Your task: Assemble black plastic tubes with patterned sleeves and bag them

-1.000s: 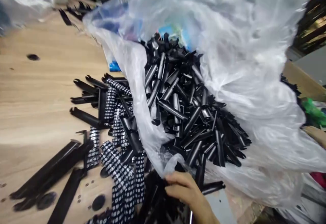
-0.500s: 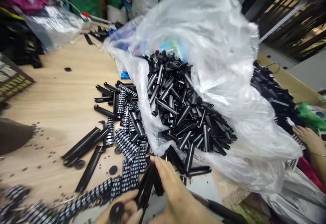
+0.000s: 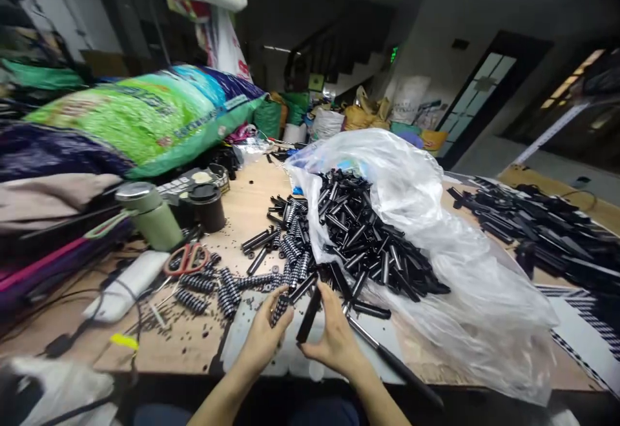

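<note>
My left hand (image 3: 264, 332) is closed around a short black-and-white patterned roll (image 3: 279, 310). Between the thumb and fingers of my right hand (image 3: 334, 332) is a black tube (image 3: 310, 313), tilted with its lower end toward me. Both hands are side by side over a pale sheet (image 3: 237, 342) at the table's front. Just beyond them lies a heap of black tubes (image 3: 358, 219), spilling from a clear plastic bag (image 3: 411, 174). More patterned rolls (image 3: 227, 294) lie left of the heap.
Red-handled scissors (image 3: 186, 259), a green bottle (image 3: 150, 216) and a dark cup (image 3: 207, 206) stand or lie at left. A black-handled rod (image 3: 392, 361) lies by my right hand. Dark pieces (image 3: 547, 219) cover the right side. Small black bits are scattered about.
The view has lifted and widened. My hands have drawn apart a little, and the patterned roll now shows in my left hand. Another hand at the right edge is out of view.
</note>
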A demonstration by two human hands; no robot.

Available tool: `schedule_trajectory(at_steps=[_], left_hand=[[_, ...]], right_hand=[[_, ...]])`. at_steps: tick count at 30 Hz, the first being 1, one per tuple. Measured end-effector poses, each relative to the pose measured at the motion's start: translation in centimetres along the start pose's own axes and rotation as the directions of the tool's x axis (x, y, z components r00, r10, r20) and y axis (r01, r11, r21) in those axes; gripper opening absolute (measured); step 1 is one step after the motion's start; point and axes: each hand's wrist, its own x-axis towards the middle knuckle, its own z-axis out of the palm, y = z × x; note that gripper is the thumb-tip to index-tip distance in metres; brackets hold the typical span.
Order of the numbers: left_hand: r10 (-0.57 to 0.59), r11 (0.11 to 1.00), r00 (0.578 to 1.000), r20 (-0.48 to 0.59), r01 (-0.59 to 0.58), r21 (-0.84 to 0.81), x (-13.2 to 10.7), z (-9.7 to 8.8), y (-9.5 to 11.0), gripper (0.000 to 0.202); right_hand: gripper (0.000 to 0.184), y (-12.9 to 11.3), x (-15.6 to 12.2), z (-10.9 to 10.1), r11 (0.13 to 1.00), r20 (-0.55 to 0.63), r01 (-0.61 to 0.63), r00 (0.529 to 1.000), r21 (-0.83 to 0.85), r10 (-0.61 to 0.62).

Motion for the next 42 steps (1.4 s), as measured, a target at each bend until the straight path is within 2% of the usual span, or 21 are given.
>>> schedule_trajectory(at_steps=[3, 7, 10, 15, 18, 21, 24, 27, 29, 32, 34, 38, 42], left_hand=[[0.052, 0.973, 0.999, -0.002, -0.051, -0.225, -1.0, -0.2, 0.2, 0.061], [0.145, 0.929, 0.989, -0.027, -0.146, -0.339, -2.0, 0.1, 1.5, 0.057], [0.112, 0.902, 0.992, -0.056, -0.126, -0.414, -2.7, 0.4, 2.5, 0.058], [0.094, 0.853, 0.993, -0.069, -0.116, -0.51, -3.7, 0.2, 3.6, 0.058], [0.108, 0.868, 0.992, -0.066, -0.126, -0.48, -3.9, -0.1, 4.2, 0.061], [0.137, 0.904, 0.989, -0.06, -0.149, -0.4, -3.6, 0.1, 4.4, 0.064], [0.143, 0.917, 0.988, -0.053, -0.153, -0.367, -3.0, 0.5, 4.3, 0.063], [0.115, 0.901, 0.992, -0.044, -0.123, -0.415, -2.6, 0.6, 4.2, 0.06], [0.094, 0.889, 0.995, -0.032, -0.098, -0.448, -2.5, 0.7, 4.2, 0.055], [0.047, 0.862, 0.999, 0.014, -0.034, -0.507, -2.0, 1.0, 4.2, 0.045], [0.005, 0.835, 1.0, 0.027, 0.011, -0.55, -1.8, 1.3, 4.0, 0.039], [-0.097, 0.798, 0.994, -0.059, 0.042, -0.601, -1.8, 1.9, 3.7, 0.026], [-0.199, 0.824, 0.98, 0.011, 0.173, -0.539, -2.2, 2.0, 3.7, 0.027]], right_hand=[[0.108, 1.2, -3.2, 0.7, 0.999, 0.018, -0.035, 0.999, -0.04, 0.036], [0.104, 3.4, -5.3, 1.9, 0.993, -0.002, -0.029, 1.0, -0.118, 0.029], [0.099, 3.7, -4.9, 2.3, 0.98, 0.008, -0.025, 1.0, -0.2, 0.027], [0.095, 1.5, -3.2, 1.5, 0.913, 0.124, -0.122, 0.975, -0.389, 0.183], [0.095, 0.0, -2.5, 0.9, 0.853, 0.149, -0.161, 0.952, -0.495, 0.267], [0.095, -0.3, -1.9, 0.6, 0.835, 0.191, -0.15, 0.938, -0.529, 0.289], [0.097, 0.1, -1.2, 0.0, 0.905, 0.234, -0.107, 0.947, -0.412, 0.219], [0.101, 0.1, -1.1, -1.2, 0.998, 0.237, 0.003, 0.971, -0.063, 0.012], [0.104, -0.6, -1.1, -2.1, 0.975, 0.184, 0.087, 0.975, 0.207, -0.126], [0.109, -2.4, -0.5, -3.1, 0.858, 0.031, 0.209, 0.967, 0.469, -0.253], [0.112, -3.5, 0.1, -3.1, 0.813, 0.014, 0.253, 0.952, 0.524, -0.305], [0.114, -4.6, 0.7, -2.2, 0.802, 0.02, 0.314, 0.927, 0.508, -0.375], [0.115, -4.4, 0.4, -1.5, 0.821, 0.029, 0.301, 0.933, 0.484, -0.359]])
